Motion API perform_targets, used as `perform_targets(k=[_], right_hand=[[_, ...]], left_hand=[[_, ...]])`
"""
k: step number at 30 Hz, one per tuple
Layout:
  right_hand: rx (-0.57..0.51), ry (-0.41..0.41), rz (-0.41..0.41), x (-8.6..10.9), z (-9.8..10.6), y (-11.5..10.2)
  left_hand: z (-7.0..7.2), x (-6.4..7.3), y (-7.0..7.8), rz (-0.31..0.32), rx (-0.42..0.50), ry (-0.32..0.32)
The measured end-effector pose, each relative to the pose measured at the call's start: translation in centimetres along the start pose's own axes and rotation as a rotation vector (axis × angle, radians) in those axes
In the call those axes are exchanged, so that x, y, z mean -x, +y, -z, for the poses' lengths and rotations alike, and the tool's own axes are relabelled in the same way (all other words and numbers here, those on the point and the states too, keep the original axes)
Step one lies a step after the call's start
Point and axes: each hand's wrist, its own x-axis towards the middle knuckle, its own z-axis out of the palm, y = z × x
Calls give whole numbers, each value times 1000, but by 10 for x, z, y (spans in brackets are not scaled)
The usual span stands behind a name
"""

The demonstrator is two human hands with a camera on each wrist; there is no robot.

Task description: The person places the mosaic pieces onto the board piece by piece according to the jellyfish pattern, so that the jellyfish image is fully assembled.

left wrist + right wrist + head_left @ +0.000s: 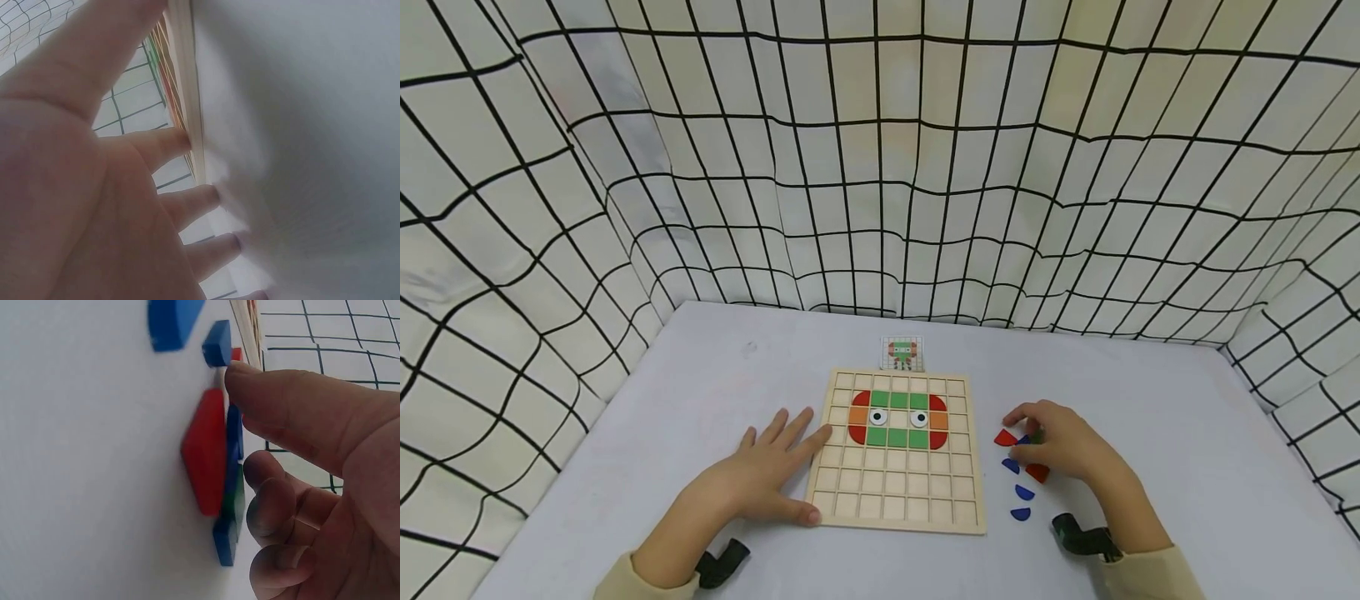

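Observation:
A wooden grid board (901, 527) lies flat on the table, with green, red and orange pieces and two eye pieces set in its upper cells. At its left edge is my left hand (767, 475), fingers spread, thumb and index touching the frame. My right hand (1060, 437) hovers over loose pieces right of the board, its thumb and index apart around a red piece (1005, 437). Beneath that hand are another red piece (206, 453), blue pieces and a green piece (236, 503), partly hidden. No piece is plainly held between its fingers.
A small pattern card (902, 352) lies against the board's far edge. Blue half-round pieces (1024, 492) lie nearer me, right of the board. Black wrist-worn devices (722, 564) show at both wrists. Black netting over white walls (895, 208) surrounds the white table.

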Motion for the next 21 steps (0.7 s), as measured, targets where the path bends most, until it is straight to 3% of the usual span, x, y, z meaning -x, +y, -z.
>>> perform_targets(k=[6, 21], right_hand=[[38, 46, -19, 5, 9, 11], [-18, 6, -29, 7, 14, 25]], left_hand=[[1, 1, 0, -4, 1, 2], [-1, 0, -1, -10, 6, 6]])
